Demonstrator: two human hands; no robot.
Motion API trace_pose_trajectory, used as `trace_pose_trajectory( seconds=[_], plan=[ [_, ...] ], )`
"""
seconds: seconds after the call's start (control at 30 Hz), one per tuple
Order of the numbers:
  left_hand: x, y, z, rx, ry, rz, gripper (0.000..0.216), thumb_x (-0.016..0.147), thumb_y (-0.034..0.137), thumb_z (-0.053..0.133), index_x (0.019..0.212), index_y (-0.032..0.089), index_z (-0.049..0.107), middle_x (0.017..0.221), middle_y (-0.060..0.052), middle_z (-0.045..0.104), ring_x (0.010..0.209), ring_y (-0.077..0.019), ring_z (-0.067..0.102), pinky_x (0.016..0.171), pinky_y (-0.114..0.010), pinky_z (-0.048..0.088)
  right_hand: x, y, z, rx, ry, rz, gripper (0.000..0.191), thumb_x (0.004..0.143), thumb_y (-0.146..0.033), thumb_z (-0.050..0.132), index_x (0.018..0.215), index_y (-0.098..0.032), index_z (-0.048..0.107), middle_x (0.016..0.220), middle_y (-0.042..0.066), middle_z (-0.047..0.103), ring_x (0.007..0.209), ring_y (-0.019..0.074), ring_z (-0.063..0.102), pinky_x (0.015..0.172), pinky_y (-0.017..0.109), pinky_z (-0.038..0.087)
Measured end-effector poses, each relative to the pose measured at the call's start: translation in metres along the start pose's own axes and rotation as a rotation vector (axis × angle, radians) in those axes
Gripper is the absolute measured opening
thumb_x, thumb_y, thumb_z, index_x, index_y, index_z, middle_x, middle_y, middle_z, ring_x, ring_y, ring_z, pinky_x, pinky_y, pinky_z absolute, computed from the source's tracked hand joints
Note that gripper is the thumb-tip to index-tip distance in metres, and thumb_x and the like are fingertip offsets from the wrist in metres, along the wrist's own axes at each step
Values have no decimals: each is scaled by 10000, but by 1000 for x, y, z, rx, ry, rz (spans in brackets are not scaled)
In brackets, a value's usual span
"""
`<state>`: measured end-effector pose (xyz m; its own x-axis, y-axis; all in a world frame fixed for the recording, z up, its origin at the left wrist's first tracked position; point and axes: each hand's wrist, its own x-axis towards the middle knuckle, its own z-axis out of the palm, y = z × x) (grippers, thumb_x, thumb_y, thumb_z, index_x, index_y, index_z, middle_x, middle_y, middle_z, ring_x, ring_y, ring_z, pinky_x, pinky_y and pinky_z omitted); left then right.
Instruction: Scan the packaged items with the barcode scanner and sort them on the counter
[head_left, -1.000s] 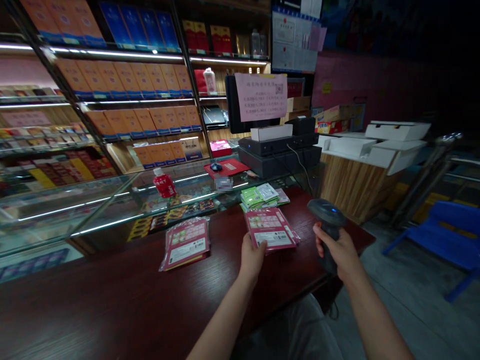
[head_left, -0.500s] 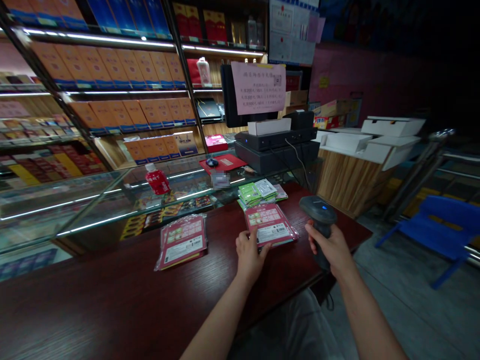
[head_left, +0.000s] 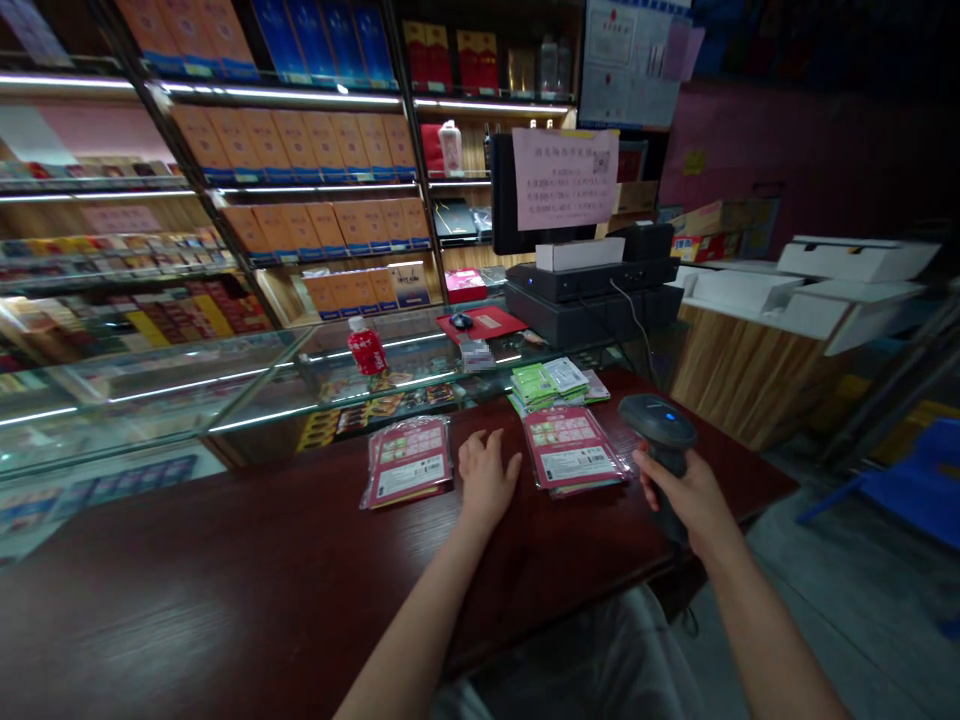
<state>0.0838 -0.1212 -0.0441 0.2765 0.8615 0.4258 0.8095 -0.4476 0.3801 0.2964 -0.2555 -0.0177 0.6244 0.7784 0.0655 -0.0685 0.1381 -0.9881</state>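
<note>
My right hand (head_left: 686,497) is wrapped round the grip of a dark barcode scanner (head_left: 658,425), which shows a small blue light on top. Between two piles of pink plastic-wrapped packets, my left hand (head_left: 486,478) is over the dark red tabletop with fingers apart and nothing in them. The left packets (head_left: 409,460) lie a little beyond its fingertips' left side. To its right is the other packet stack (head_left: 574,450), label and barcode facing up. Behind that stack rests a heap of green and white sachets (head_left: 551,384).
A glass display counter (head_left: 262,385) adjoins the wooden table (head_left: 247,600); a red-labelled bottle (head_left: 366,347) stands on it. Farther back are a monitor (head_left: 502,195) with a pink notice and a black cash drawer (head_left: 592,315). A blue chair (head_left: 907,480) stands at the right.
My left hand has let go of the right packet stack and moved left into the gap between the piles. My right hand still holds the scanner. The view has turned left.
</note>
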Motion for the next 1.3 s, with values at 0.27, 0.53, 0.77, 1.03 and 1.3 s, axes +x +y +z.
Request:
trace_pose_trajectory(
  seconds=[0.27, 0.53, 0.77, 1.03, 1.3],
  plan=[
    [18, -67, -47, 363, -34, -391, 461, 804, 442, 536, 1146, 135, 556, 1217, -226, 506, 1168, -378, 444, 922, -479, 357, -4, 0, 9, -29, -17, 8, 474, 578, -484, 815, 852, -163, 601, 500, -40, 558, 381, 90, 463, 337, 190, 370],
    [12, -100, -68, 316, -165, -659, 823, 603, 646, 650, 1231, 139, 487, 1237, -265, 495, 1140, -416, 459, 871, -488, 379, -5, 3, 12, -49, -30, 5, 463, 570, -480, 824, 828, -162, 610, 508, -30, 554, 388, 98, 468, 334, 199, 377],
    [11, -110, -71, 302, -125, -709, 866, 568, 614, 697, 1267, 164, 453, 1230, -249, 488, 1130, -405, 480, 855, -493, 408, -7, 5, 11, -65, -23, 28, 457, 573, -475, 823, 827, -163, 606, 516, -30, 556, 396, 97, 475, 336, 194, 386],
    [11, -128, -82, 264, -129, -794, 892, 514, 647, 722, 1171, 83, 506, 1204, -293, 517, 1123, -410, 509, 842, -459, 443, -9, 4, 8, -52, -9, 30, 459, 572, -472, 823, 827, -155, 609, 514, -23, 551, 393, 104, 473, 337, 206, 383],
    [12, -135, -96, 93, -14, -733, 372, 775, 371, 605, 1040, 119, 533, 1103, -220, 623, 1040, -314, 605, 811, -365, 467, -10, 2, 7, -26, -19, 22, 465, 561, -472, 825, 823, -157, 605, 509, -22, 550, 389, 106, 467, 333, 211, 375]
  ],
)
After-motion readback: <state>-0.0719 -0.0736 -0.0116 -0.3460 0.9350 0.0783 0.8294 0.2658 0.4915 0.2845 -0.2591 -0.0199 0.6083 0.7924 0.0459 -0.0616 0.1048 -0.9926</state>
